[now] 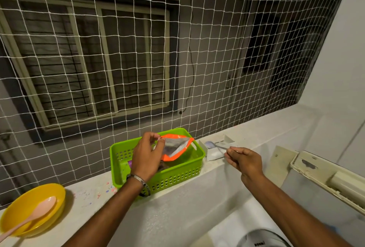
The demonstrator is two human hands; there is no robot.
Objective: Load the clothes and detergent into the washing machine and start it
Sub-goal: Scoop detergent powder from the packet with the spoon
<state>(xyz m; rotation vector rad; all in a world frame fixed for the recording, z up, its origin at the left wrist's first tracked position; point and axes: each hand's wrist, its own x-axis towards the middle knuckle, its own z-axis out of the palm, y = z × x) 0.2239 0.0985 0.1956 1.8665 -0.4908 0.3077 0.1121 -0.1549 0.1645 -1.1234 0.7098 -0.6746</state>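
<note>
Scooping detergent, by my read | left hand (146, 155) pinched orange pouch (175, 148) open over green basket (158, 169) on ledge (246, 134) | right hand (245, 160) fingers gripped spoon (214, 145) beside pouch | next: bowl into mouth, level | washer mostly out of view

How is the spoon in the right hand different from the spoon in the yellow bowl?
The metal spoon is thin and shiny; the pink spoon is larger and looks plastic. The metal spoon is held by its handle in the right hand, above the ledge; the pink spoon lies untouched in the yellow bowl, its handle over the rim. Both bowls face up.
</note>
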